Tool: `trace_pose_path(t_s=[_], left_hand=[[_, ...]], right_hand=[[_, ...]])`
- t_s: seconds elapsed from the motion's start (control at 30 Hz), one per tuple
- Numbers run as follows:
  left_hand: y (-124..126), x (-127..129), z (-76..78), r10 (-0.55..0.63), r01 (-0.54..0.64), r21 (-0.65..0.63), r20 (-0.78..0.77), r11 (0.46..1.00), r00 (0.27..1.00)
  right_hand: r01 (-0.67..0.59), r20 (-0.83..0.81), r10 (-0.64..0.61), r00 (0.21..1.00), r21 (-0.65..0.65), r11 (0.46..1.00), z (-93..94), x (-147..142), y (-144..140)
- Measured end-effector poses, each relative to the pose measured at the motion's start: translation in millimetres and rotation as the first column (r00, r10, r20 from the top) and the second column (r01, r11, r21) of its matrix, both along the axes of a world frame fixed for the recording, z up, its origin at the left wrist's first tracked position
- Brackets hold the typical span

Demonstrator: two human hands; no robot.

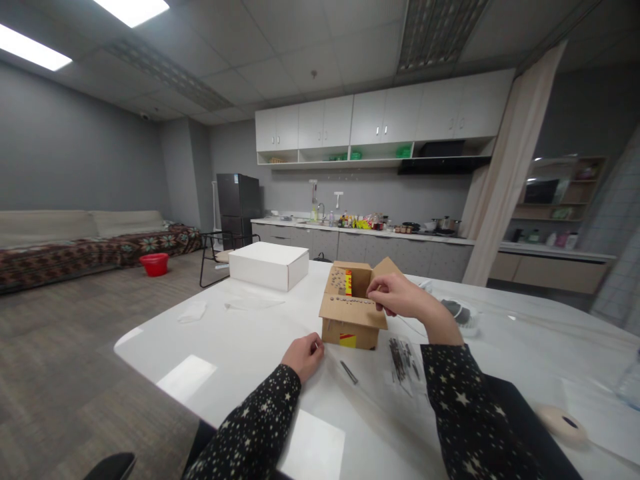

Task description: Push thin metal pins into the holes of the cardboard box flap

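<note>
White laminate makes up the table (pixel 240 333), a wide top whose rounded near-left edge falls away to grey floor, so the free room lies to the left and centre. A shut white box (pixel 269 265) sits well back on the far-left side, clear of the hands. Near the middle stands the carton (pixel 349 310), brown cardboard with its flaps up (rows of small dark dots line the front flap, too small to identify).

The right hand (pixel 400 297) reaches over the carton's right side, fingers pinched together at the front flap's inner edge, seemingly on something small; what they hold cannot be told. The left hand (pixel 303 355) rests on the table just beside the carton's lower-left corner, loosely curled, gripping nothing visible, perhaps to steady the body.

A clear bag (pixel 403 360) of dark pieces lies right of the carton, under the right forearm. 1 loose dark screw (pixel 349 372) lies between the hands, near the carton's front.
</note>
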State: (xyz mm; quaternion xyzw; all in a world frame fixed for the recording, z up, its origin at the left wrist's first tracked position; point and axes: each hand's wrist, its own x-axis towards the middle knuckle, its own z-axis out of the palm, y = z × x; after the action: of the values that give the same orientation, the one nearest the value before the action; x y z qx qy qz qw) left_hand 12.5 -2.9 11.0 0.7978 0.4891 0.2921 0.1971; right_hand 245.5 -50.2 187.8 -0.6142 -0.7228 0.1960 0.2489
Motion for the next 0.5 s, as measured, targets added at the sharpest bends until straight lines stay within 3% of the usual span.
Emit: trace_pose_path(t_s=[0.27, 0.5], left_hand=[[-1, -1, 1.9, 0.009, -0.009, -0.015, 0.001, 1.0, 1.0], [1, -3, -1.6, 0.006, -0.006, -0.009, 0.007, 1.0, 1.0]], right_hand=[[-0.017, 0.047, 0.015, 0.999, 0.034, 0.999, 13.8, -20, -23], [-0.151, 0.195, 0.124, 0.973, 0.129, 0.98, 14.1, -53, -36]])
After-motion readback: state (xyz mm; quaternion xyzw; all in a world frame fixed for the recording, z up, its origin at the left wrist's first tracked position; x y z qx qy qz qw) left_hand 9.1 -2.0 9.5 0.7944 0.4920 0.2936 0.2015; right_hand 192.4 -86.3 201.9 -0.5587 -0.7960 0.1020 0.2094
